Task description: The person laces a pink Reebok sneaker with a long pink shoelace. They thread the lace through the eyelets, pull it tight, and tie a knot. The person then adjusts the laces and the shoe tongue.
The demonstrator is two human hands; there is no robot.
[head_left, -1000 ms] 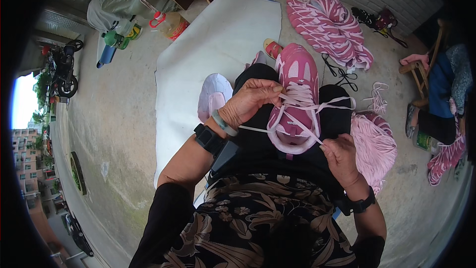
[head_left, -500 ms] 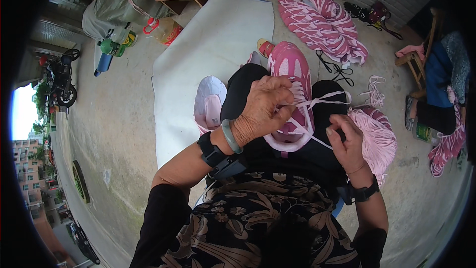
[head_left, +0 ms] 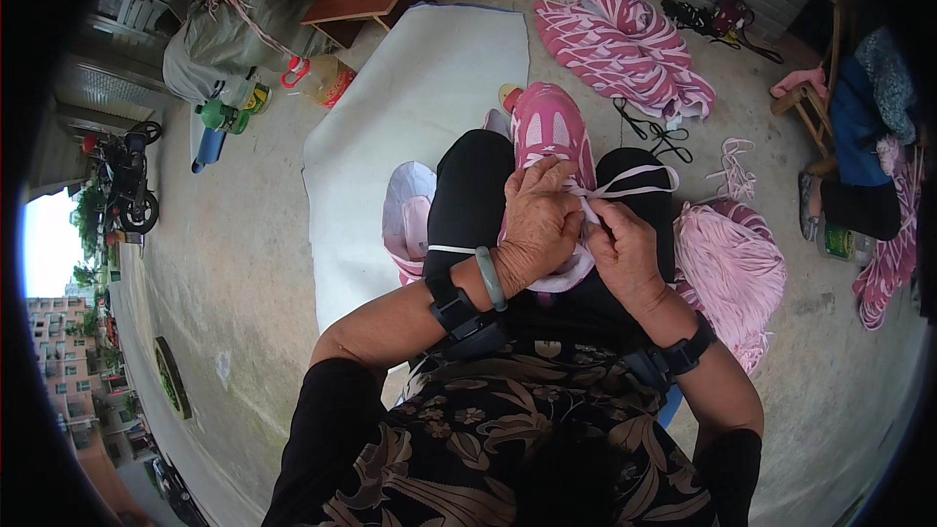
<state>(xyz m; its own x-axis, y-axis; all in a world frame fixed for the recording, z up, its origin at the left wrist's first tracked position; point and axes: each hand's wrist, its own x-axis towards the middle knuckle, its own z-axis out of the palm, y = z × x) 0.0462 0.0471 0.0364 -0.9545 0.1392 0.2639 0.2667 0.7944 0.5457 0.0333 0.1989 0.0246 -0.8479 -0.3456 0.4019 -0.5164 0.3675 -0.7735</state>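
A pink sneaker (head_left: 551,127) with lighter pink panels rests between my knees, toe pointing away from me. My left hand (head_left: 540,220) lies over its lacing, fingers bent and closed on the pale pink shoelace. From the right, my right hand (head_left: 625,249) meets it, thumb and fingers pinched on the same lace. A loop of the shoelace (head_left: 644,172) sticks out to the right above my right knee. Both hands hide most of the tongue and eyelets. To the left, on a white sheet, stands a second shoe (head_left: 410,215), pale inside and pink at the heel.
The white sheet (head_left: 361,156) covers ground to the left. Bundled pink shoe pieces (head_left: 625,49) lie beyond the sneaker, and a heap of pink laces (head_left: 727,254) sits by my right knee. Bottles (head_left: 322,80) and a low brown table (head_left: 361,0) stand far left. Another person's leg (head_left: 859,210) shows at right.
My right hand has moved left from beside the shoe to the lacing, now touching my left hand. The left hand has shifted slightly down, and the view has moved a little.
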